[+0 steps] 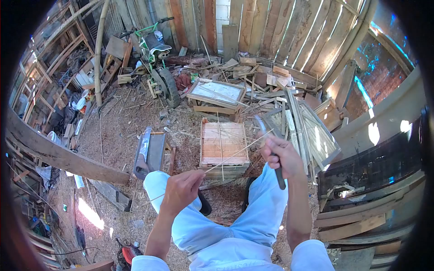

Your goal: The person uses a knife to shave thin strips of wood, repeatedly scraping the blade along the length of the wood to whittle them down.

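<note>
My left hand [183, 189] is closed around a thin wooden strip [237, 151], which slants up to the right, and its tail sticks out behind my fist. In my right hand [282, 156] is a knife [280, 177], its dark handle pointing down and its pale blade up and to the left. The strip's upper end passes right by the knife and my right fingers. Between my knees stands a wooden crate [224, 156] with slatted top, with several thin sticks [220, 131] lying across it.
A handsaw [143, 151] rests on a low dark bench [156, 153] left of the crate. Behind are a framed box [216, 91], scrap wood and a small motorbike [167, 86]. Wooden panels [316, 135] lean at right. A long beam [63, 153] crosses at left; shavings cover the ground.
</note>
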`<state>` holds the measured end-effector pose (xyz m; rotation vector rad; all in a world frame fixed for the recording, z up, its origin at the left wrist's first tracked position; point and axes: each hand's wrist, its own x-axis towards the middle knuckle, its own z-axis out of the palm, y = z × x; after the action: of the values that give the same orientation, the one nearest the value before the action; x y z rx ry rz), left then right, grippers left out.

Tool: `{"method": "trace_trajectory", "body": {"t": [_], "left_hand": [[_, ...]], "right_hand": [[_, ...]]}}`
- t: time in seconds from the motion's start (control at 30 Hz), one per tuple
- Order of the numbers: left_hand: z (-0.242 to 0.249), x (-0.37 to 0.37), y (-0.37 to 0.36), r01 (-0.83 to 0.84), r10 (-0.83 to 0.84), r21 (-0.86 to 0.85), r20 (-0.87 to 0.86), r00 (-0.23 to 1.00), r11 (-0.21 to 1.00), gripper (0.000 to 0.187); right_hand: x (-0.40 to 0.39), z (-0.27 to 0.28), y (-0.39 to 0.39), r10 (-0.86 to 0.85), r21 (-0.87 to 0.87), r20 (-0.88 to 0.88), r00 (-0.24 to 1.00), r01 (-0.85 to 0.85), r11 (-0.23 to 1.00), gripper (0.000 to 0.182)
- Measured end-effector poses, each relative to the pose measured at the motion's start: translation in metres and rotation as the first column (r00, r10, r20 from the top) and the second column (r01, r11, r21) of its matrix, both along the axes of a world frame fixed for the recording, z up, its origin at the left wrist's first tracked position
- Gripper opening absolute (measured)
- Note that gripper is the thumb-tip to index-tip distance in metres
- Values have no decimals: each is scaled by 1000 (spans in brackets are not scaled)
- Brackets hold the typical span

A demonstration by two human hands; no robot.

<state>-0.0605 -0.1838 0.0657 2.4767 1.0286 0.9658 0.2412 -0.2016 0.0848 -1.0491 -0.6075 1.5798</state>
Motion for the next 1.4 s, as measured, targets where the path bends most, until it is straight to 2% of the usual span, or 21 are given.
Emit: {"method": "trace_trajectory", "body": {"t": [0.03, 0.1, 0.17, 0.23, 0.27, 0.33, 0.4, 0.53, 0.6, 0.63, 0.67, 0.7, 0.73, 0.8, 0.9, 1.03, 1.07, 1.1, 1.2, 1.27, 1.4], "left_hand": [[-1, -5, 1, -28, 28, -9, -11, 1000, 1000, 11], [-10, -22, 3, -84, 84, 41, 0, 996, 996, 10], [-14, -26, 9, -155, 154, 103, 18, 988, 983, 8], [-13, -17, 17, -190, 235, -179, 278, 931, 965, 6], [-14, -10, 31, -149, 196, -156, 357, 913, 977, 4], [-10, 10, 47, 67, 294, -489, 623, 725, 870, 8], [-2, 37, 68, 145, 223, -395, 743, 630, 907, 11], [3, 72, 98, 140, 217, -366, 774, 595, 920, 12], [4, 80, 100, 285, 249, -445, 812, 528, 849, 12], [4, 84, 101, 282, 248, -444, 811, 530, 851, 12], [2, 87, 99, 337, 246, -441, 837, 488, 832, 12], [2, 90, 98, 390, 247, -434, 862, 443, 812, 12], [2, 91, 96, 400, 253, -438, 863, 436, 805, 12], [2, 87, 93, 395, 254, -437, 864, 435, 808, 12], [9, 69, 94, 361, 274, -454, 850, 450, 815, 12], [25, 28, 105, 295, 292, -406, 885, 363, 865, 12], [29, 22, 105, 253, 303, -399, 888, 346, 882, 12], [30, 20, 103, 252, 305, -401, 887, 348, 880, 12], [34, 16, 98, 293, 281, -369, 911, 301, 882, 14], [35, 14, 94, 296, 257, -339, 924, 284, 893, 15], [34, 6, 89, 291, 299, -366, 921, 251, 884, 15]], "right_hand": [[12, 1, 2, -2, 3, 1, 1000, 2, 1000, 33], [39, 1, 3, -228, 54, 74, 971, 225, 973, 35], [46, -4, 5, -246, 56, 127, 961, 240, 969, 34], [38, -9, 8, -255, 73, 176, 951, 246, 966, 33], [27, -10, 9, -259, 84, 151, 954, 248, 965, 32], [-1, -14, 15, -246, 88, 94, 965, 238, 967, 31], [-28, -19, 19, -200, 69, 52, 978, 196, 978, 30], [-78, -20, 25, -172, 73, 112, 979, 164, 984, 32], [-90, -23, 27, -185, 165, 216, 959, 151, 975, 28], [-91, -28, 31, -183, 166, 213, 960, 149, 975, 28], [-92, -35, 35, -270, 278, 474, 838, 148, 949, 24], [-94, -36, 36, -360, 383, 679, 639, 110, 917, 22], [-93, -35, 36, -356, 382, 678, 643, 105, 918, 22], [-88, -29, 32, -417, 389, 794, 442, 157, 908, 24], [-72, -22, 30, -366, 341, 839, 402, 135, 930, 20], [-53, -19, 30, -465, 461, 833, 300, 91, 883, 19], [-57, -5, 26, -418, 396, 824, 383, 140, 908, 18], [-57, -5, 26, -416, 393, 824, 385, 141, 909, 18], [-60, -6, 28, -509, 504, 792, 338, 111, 857, 19], [-60, -10, 33, -606, 605, 655, 452, 167, 778, 15], [-58, 11, 26, -565, 555, 738, 368, 145, 819, 14]]}}
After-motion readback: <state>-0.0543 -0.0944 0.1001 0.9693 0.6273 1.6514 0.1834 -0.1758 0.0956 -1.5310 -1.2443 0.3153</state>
